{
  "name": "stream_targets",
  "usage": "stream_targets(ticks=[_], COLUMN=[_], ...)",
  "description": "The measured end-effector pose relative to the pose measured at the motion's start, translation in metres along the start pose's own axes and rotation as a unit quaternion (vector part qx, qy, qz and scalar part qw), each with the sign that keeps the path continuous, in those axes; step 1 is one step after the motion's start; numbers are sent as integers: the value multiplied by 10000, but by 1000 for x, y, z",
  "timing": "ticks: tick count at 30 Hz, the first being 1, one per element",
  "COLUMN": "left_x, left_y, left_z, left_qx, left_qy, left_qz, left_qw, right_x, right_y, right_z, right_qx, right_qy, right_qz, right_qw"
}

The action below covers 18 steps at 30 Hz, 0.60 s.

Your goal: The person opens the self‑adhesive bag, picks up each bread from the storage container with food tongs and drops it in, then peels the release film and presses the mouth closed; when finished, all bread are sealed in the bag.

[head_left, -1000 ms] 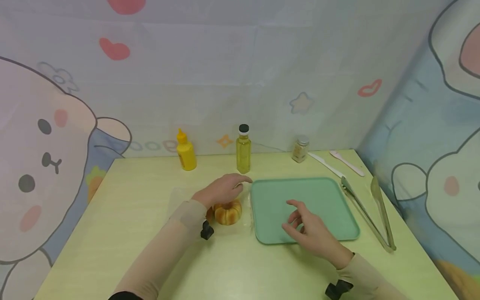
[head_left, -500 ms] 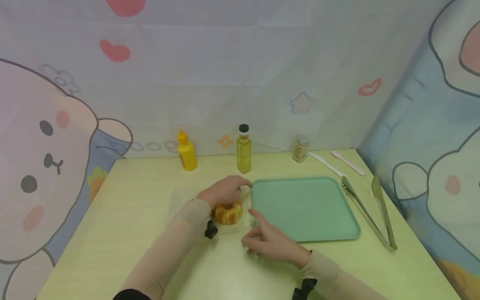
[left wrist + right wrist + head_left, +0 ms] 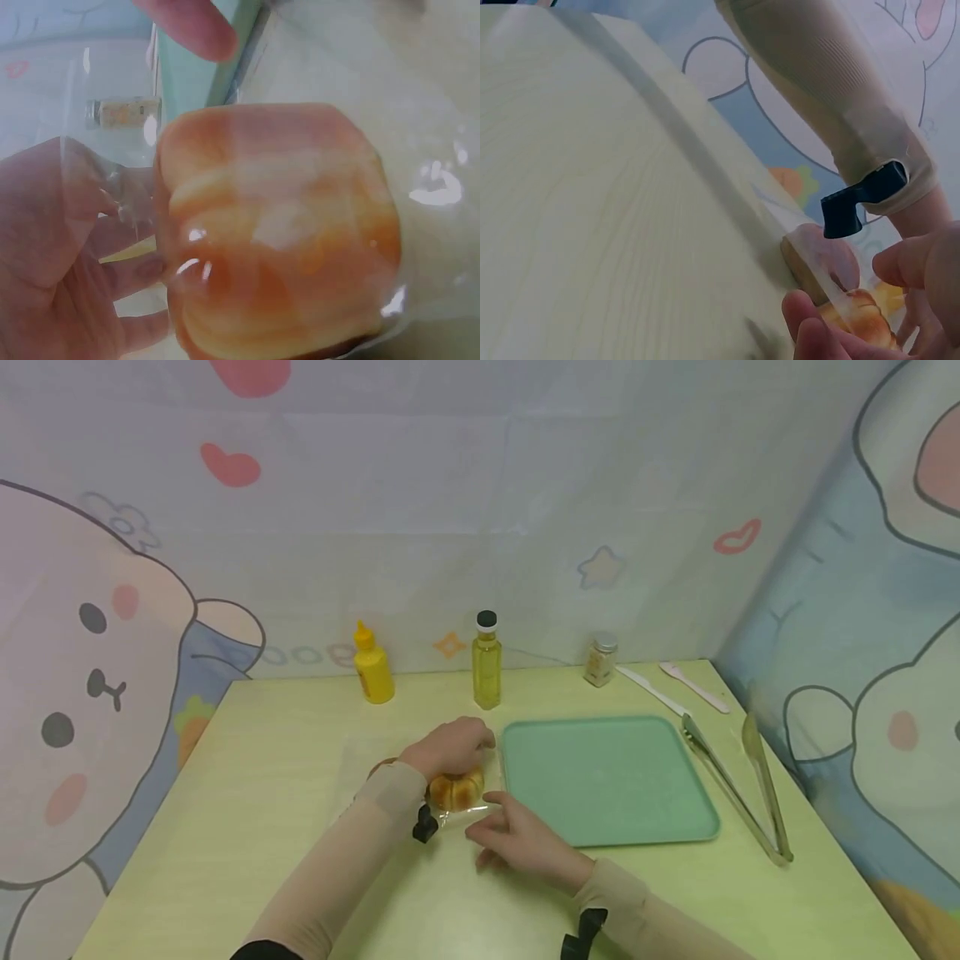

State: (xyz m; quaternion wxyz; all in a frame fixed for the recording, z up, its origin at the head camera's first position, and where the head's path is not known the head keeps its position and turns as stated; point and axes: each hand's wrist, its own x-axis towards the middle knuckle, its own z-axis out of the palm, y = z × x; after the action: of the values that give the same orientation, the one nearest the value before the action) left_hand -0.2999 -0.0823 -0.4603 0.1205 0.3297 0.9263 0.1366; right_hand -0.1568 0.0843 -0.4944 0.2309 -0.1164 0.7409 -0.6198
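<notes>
A golden ridged bun [image 3: 457,792] lies in a clear plastic bag [image 3: 360,760] on the table, just left of the green tray [image 3: 607,777]. My left hand [image 3: 459,745] curls over the top of the bun and grips the plastic; in the left wrist view its fingers [image 3: 60,247] hold the film beside the bun [image 3: 277,232]. My right hand [image 3: 489,823] reaches in from the front and pinches the bag's near edge, its fingers [image 3: 832,337] closing on the film by the bun [image 3: 864,315]. A second brown piece [image 3: 378,767] shows in the bag behind my left wrist.
Along the back stand a yellow squeeze bottle [image 3: 372,663], an oil bottle [image 3: 487,662] and a small spice jar [image 3: 601,658]. Metal tongs [image 3: 738,785] lie right of the tray, with two white utensils [image 3: 675,685] behind them. Printed curtains wall the table.
My right hand left the tray, crossed left to the table in front of the bun and took the bag's edge. My left hand curled down tighter over the bun.
</notes>
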Motion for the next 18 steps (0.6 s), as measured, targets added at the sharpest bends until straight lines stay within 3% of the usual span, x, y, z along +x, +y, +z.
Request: stream_targets(ticks=[5, 9, 18], left_x=[-2, -5, -22], left_y=[0, 0, -6], left_z=[-4, -6, -19], left_qx=[-28, -86, -811], left_qy=[-15, 111, 523], left_qz=[40, 73, -309], left_qw=[10000, 9999, 9949], right_x=[7, 9, 14], right_y=[-3, -5, -8], right_z=[3, 4, -3], right_qx=[34, -177, -840], right_qy=[235, 552, 1285], right_qz=[78, -149, -643], right_qw=[9997, 9982, 9861])
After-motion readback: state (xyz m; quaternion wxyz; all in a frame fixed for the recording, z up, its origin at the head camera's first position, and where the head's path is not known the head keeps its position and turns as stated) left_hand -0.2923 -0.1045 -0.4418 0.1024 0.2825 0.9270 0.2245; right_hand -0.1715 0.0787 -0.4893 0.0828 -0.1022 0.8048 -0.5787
